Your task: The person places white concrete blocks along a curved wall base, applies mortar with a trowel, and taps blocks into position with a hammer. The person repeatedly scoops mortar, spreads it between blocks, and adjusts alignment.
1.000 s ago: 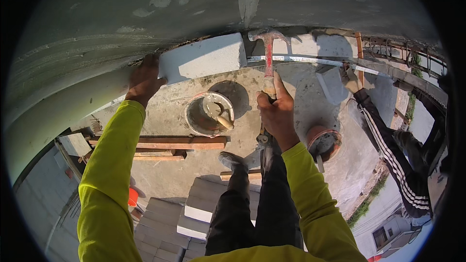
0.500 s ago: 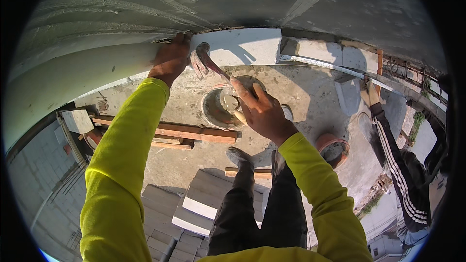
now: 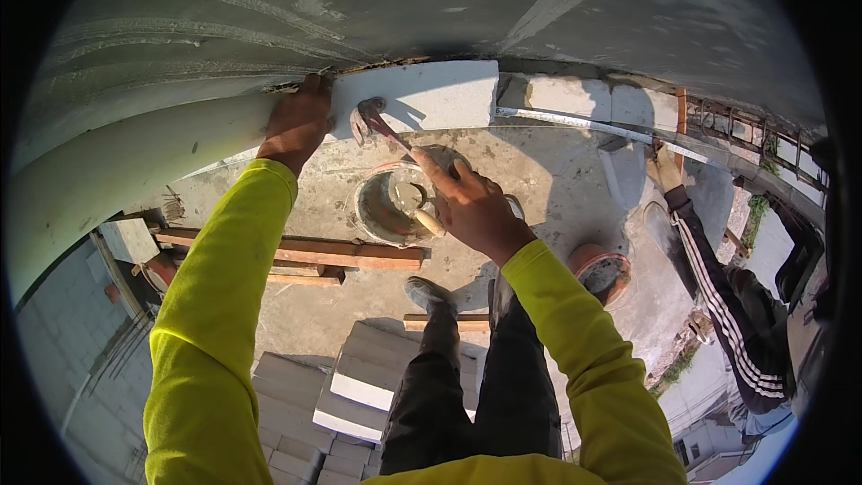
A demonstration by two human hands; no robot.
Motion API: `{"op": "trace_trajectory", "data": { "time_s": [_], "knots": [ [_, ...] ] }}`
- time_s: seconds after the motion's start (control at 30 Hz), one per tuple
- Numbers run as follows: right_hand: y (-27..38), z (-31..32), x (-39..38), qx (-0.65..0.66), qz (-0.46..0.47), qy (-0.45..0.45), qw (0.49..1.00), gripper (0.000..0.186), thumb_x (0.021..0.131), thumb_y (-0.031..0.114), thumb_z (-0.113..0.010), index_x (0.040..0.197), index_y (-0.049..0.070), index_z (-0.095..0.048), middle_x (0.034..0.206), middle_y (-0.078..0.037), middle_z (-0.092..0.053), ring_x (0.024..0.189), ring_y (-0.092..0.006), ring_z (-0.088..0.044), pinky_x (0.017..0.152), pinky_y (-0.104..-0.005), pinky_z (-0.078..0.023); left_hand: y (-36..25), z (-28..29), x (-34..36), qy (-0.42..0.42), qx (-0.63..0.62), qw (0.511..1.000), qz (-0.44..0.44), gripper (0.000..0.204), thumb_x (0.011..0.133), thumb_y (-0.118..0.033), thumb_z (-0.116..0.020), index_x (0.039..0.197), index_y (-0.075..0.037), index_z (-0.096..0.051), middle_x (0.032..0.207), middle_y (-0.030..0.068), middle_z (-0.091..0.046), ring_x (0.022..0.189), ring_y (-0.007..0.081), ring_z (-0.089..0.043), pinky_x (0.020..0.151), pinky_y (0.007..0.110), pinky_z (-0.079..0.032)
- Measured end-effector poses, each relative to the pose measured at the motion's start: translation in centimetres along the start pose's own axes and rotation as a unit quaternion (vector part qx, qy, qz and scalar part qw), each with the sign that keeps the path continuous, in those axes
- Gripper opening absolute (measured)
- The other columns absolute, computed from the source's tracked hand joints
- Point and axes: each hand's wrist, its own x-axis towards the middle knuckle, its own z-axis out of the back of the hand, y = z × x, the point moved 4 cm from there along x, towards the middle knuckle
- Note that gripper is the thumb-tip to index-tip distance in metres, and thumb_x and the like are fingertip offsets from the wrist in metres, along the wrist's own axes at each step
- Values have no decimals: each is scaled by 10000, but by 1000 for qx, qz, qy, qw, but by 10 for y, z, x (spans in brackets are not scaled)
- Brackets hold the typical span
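- Gripping a claw hammer with a dull red handle (image 3: 386,129), a worker's bare right hand (image 3: 471,207) extends from a yellow-green sleeve (image 3: 575,337), its fingers wrapped around the shaft.
- The bare left hand (image 3: 298,124) rests at the left end of a white rectangular block (image 3: 440,94); whether its fingers are clamped there cannot be told.
- The hammer's head appears in front of the block's left part; whether they touch cannot be told.
- The block lies along the edge of a dark grey, pale-streaked surface (image 3: 503,0), left of a long, narrow white strip (image 3: 575,123).
- Below, a round mortar-smeared bucket (image 3: 369,217) holds a trowel with a pale wooden handle (image 3: 429,221), near reddish-brown timber planks (image 3: 359,255).
- Pale grey stacked blocks (image 3: 359,379) sit beside the worker's dark-trousered legs (image 3: 512,386).
- At far right, a co-worker's dark, white-striped sleeve (image 3: 718,296) reaches toward the strip.
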Motion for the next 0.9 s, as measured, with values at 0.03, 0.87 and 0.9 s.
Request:
{"op": "trace_trajectory", "data": {
  "time_s": [0.03, 0.87, 0.9],
  "knots": [
    [-3, 0, -1, -36, -19, -10, 999, 738, 927, 108, -621, 1590, 225, -318, 1146, -272, -594, 842, -398, -697, 734, -463, -598, -2, -2, -1, 12, -7, 1000, 6, 726, 774, -160, -793, 1401, -31, -450, 1319, 198, -524, 989, 419, -677, 829, 492, -595],
    [15, 5, 20, 61, -13, 41, 997, 707, 925, 58, -564, 1578, 195, -330, 1085, -269, -589, 865, -445, -657, 762, -516, -548, -30, -57, -85, -37, -68, 997, 26, 594, 882, -87, -574, 1461, -19, -460, 1545, 186, -424, 1453, 322, -384, 1203, 430, -313],
    [14, 3, 25, 46, -31, 37, 998, 702, 926, 60, -560, 1576, 198, -333, 1091, -269, -590, 867, -447, -657, 760, -515, -549, -29, -56, -84, -31, -72, 997, 29, 588, 879, -84, -575, 1454, -18, -469, 1534, 188, -441, 1446, 322, -396, 1198, 430, -323]
  ]
}}
